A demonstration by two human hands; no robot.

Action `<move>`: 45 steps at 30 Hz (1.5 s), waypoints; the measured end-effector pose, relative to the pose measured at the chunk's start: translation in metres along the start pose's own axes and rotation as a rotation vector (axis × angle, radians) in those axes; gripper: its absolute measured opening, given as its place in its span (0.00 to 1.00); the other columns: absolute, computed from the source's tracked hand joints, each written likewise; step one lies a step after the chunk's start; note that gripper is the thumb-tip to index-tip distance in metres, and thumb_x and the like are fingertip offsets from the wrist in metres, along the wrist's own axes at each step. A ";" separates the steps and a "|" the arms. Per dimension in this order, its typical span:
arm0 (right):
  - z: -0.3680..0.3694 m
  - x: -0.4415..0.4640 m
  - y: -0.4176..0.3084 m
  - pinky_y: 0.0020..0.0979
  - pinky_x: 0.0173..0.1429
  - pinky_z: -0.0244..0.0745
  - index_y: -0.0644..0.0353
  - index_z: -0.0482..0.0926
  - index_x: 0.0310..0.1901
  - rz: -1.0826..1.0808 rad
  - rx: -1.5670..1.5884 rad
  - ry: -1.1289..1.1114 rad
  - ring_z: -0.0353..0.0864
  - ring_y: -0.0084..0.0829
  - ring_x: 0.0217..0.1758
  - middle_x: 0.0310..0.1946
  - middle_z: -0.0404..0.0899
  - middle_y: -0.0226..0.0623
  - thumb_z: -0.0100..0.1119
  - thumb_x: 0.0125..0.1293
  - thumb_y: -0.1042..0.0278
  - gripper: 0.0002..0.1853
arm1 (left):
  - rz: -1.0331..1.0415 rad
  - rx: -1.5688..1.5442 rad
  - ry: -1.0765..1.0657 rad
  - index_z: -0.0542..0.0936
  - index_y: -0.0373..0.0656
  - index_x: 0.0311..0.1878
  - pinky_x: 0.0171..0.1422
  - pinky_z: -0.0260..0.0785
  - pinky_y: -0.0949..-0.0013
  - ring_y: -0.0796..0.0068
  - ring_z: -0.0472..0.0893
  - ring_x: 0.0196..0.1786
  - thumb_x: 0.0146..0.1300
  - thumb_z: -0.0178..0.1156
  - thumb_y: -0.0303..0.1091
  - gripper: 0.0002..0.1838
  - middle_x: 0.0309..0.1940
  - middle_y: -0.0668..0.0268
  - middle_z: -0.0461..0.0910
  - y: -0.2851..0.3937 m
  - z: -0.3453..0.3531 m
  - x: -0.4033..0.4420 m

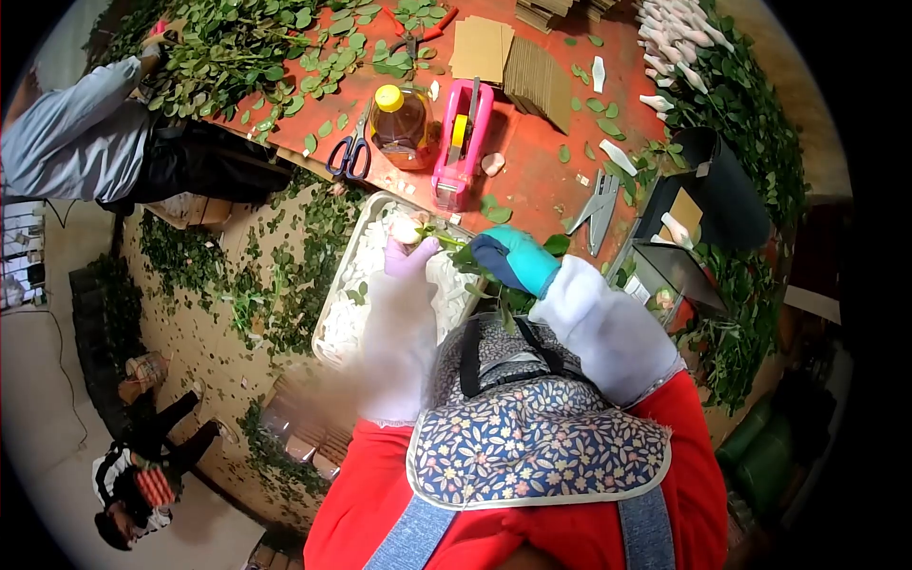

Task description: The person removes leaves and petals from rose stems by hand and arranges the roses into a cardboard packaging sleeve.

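Note:
My left hand (410,258), in a pale lilac glove, is closed on a rose just below its head. The pale bloom of the rose (407,229) points left, and its green stem runs right. In a teal and navy glove, my right hand (518,258) is closed round the leafy stem of the same rose. Leaves stick out beside and below that hand, and its fingertips are partly hidden. Beneath both hands stands a white tray (330,318) filled with white net sleeves (366,294).
On the red table (532,171) are scissors (351,155), a bottle (400,128), a pink tape dispenser (463,142), cardboard pieces (482,49), a stapler (597,211) and a black box (708,180). Sleeved roses (676,38) lie at right. A co-worker's sleeve (76,133) shows at left.

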State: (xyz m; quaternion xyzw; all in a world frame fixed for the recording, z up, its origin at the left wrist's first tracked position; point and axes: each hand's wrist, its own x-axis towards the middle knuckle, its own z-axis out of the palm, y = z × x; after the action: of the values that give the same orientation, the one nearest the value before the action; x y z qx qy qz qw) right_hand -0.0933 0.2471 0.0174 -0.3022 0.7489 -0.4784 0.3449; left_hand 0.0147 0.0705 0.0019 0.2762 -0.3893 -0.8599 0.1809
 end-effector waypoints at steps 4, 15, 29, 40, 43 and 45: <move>-0.006 -0.005 -0.031 0.35 0.42 0.75 0.60 0.80 0.39 -0.164 -0.221 0.161 0.81 0.40 0.36 0.32 0.81 0.41 0.60 0.61 0.72 0.05 | 0.023 0.009 -0.222 0.68 0.41 0.59 0.56 0.71 0.67 0.73 0.77 0.50 0.55 0.63 0.22 0.27 0.51 0.64 0.76 0.024 -0.004 0.000; -0.013 -0.002 -0.055 0.45 0.41 0.73 0.55 0.81 0.37 -0.202 -0.486 0.061 0.79 0.47 0.37 0.34 0.79 0.42 0.61 0.51 0.71 0.10 | -0.055 0.358 -0.230 0.74 0.40 0.47 0.56 0.72 0.68 0.69 0.79 0.52 0.50 0.70 0.22 0.21 0.48 0.55 0.82 0.046 -0.016 0.020; -0.008 -0.005 -0.073 0.41 0.39 0.70 0.52 0.78 0.36 -0.336 -0.977 0.129 0.77 0.40 0.37 0.33 0.76 0.35 0.61 0.49 0.65 0.11 | -0.045 -0.088 -0.178 0.70 0.45 0.61 0.51 0.75 0.67 0.70 0.80 0.47 0.51 0.71 0.28 0.33 0.48 0.65 0.80 0.022 -0.047 0.026; 0.001 -0.001 -0.063 0.41 0.44 0.68 0.50 0.79 0.37 -0.314 -1.049 0.096 0.77 0.38 0.42 0.35 0.76 0.33 0.59 0.53 0.63 0.09 | -0.409 0.094 0.299 0.74 0.47 0.37 0.22 0.59 0.77 0.82 0.66 0.17 0.62 0.65 0.38 0.10 0.18 0.75 0.72 0.018 0.028 -0.008; 0.007 -0.004 -0.051 0.43 0.42 0.66 0.51 0.78 0.38 -0.327 -1.049 0.088 0.76 0.38 0.41 0.35 0.74 0.33 0.59 0.53 0.63 0.10 | -0.364 0.136 0.296 0.74 0.47 0.36 0.20 0.59 0.76 0.82 0.66 0.16 0.62 0.66 0.38 0.10 0.19 0.74 0.73 0.008 0.022 -0.002; 0.007 -0.004 -0.049 0.43 0.43 0.65 0.50 0.77 0.39 -0.331 -1.057 0.089 0.76 0.38 0.42 0.35 0.74 0.33 0.59 0.53 0.63 0.11 | -0.388 0.072 0.322 0.74 0.46 0.35 0.20 0.58 0.77 0.82 0.66 0.16 0.62 0.65 0.37 0.09 0.18 0.73 0.73 0.007 0.024 0.000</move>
State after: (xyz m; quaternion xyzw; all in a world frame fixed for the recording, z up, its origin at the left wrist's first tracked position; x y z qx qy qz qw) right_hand -0.0788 0.2292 0.0613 -0.5272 0.8434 -0.0979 0.0346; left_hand 0.0009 0.0795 0.0201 0.4856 -0.3253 -0.8090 0.0622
